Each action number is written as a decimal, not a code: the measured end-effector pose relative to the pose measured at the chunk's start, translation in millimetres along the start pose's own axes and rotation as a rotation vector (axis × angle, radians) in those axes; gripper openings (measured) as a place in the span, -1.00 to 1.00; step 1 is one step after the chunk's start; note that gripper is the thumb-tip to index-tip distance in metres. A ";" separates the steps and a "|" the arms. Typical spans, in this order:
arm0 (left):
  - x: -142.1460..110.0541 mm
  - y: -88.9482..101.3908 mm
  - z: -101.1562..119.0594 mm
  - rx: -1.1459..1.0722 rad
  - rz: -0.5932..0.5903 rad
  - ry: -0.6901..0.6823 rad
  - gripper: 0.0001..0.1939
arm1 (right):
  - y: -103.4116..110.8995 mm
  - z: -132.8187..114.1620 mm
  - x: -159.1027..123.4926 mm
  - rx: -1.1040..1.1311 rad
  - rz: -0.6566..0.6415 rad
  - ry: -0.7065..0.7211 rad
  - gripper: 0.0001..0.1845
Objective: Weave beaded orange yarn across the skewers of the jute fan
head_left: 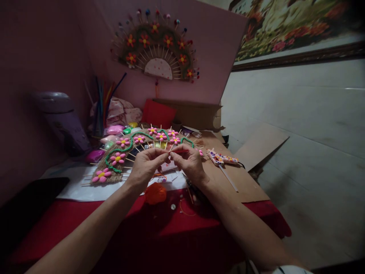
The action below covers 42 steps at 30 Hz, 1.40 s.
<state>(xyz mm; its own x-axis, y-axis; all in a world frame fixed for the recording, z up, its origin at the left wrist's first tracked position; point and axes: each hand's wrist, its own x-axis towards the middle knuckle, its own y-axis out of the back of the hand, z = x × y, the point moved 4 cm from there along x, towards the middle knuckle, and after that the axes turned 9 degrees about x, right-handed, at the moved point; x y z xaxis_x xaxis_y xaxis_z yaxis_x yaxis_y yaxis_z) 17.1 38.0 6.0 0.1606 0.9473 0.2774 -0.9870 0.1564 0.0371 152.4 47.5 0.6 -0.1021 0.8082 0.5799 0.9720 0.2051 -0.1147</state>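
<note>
I have a thin red strip (180,151) up in front of me, over the middle of the table and just this side of the fan (117,158). Its long axis runs nearly level, left to right, one end at my meeting fingertips and the other lying along my right fingers. My left hand (148,161) is nearly closed, thumb and forefinger pinched at the strip's left end. My right hand (189,164) is pinched too, thumb against forefinger, with the strip between (the very tips are too small to make out well).

The fan curves behind my hands, with pink flowers, a wavy green cord (131,142) and sticks poking from its edges. Below my fingers sits an orange ball (155,193), with a small white disc (173,207) near it on the red cloth (168,236). To my right, a patterned glue gun (219,157) lies on cardboard (245,186). Another fan (159,40) hangs on the wall, with orange-red flowers. The purple case (64,123) at my left carries faint lettering, too dim to read.
</note>
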 end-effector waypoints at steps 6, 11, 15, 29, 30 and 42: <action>-1.7 0.7 2.0 0.008 -0.004 -0.016 -0.85 | -0.4 -2.9 2.1 0.091 -0.043 -0.079 -0.83; -2.6 0.9 4.6 0.053 0.008 -0.020 -0.84 | -1.0 -2.8 0.4 0.123 -0.073 -0.093 -0.81; -2.7 2.3 3.6 0.118 0.027 -0.045 -0.81 | -0.8 -2.0 -1.3 0.086 -0.070 -0.039 -0.83; -5.1 2.6 4.1 0.377 0.152 -0.168 -0.85 | -1.2 -1.3 -5.8 -0.134 -0.057 0.047 -0.91; -5.5 2.5 4.2 0.386 0.162 -0.174 -0.85 | -1.2 -1.8 -6.1 -0.159 -0.052 0.060 -0.91; -10.3 2.8 0.9 0.668 0.276 -0.306 -0.88 | -8.0 -10.7 -12.4 -0.458 -0.044 0.248 -0.93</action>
<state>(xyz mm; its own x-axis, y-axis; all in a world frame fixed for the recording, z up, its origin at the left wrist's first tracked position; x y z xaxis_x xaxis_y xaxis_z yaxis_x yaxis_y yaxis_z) 12.7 28.5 4.2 -0.0052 0.7931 0.6091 -0.8020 -0.3671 0.4712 148.2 29.9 3.0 -0.1457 0.6378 0.7563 0.9666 -0.0712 0.2463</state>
